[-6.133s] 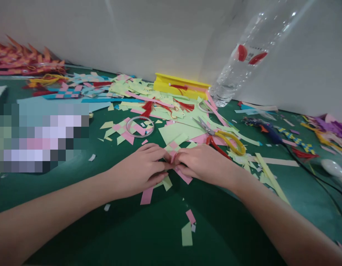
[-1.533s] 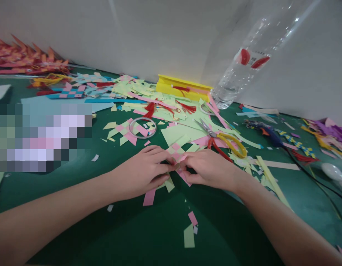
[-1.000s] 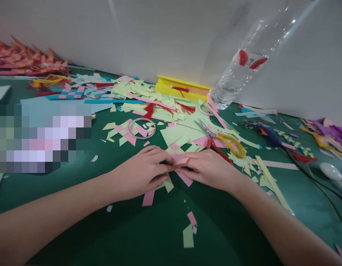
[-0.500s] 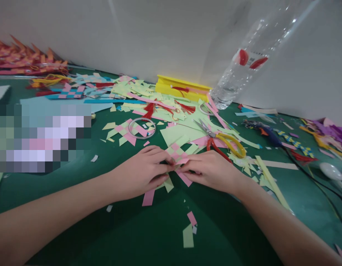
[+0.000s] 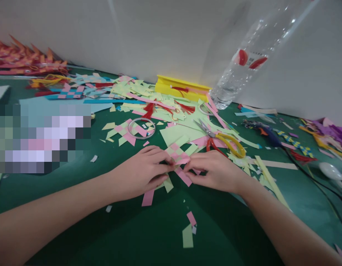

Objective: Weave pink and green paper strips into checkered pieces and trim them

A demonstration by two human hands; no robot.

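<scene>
Between my hands is a woven piece of pink and pale green paper strips, its loose strip ends sticking out on several sides. My left hand grips its left side, fingertips closed on the weave. From the right, my right hand pinches a pink strip at the near right edge of the piece. My fingers partly cover the weave. Just beyond my right hand lie scissors with one yellow and one red handle, blades apart. A pink and a green paper scrap lie on the green table in front of me.
Past my hands are a roll of clear tape, red tassels, heaped paper pieces and a yellow folded holder. A clear plastic bottle leans on the wall. At right lie a dark corded tool and a white spoon-like object.
My right hand has shifted very slightly, its fingertips a little farther apart along the pink strip. My left hand and the woven piece stay in place.
</scene>
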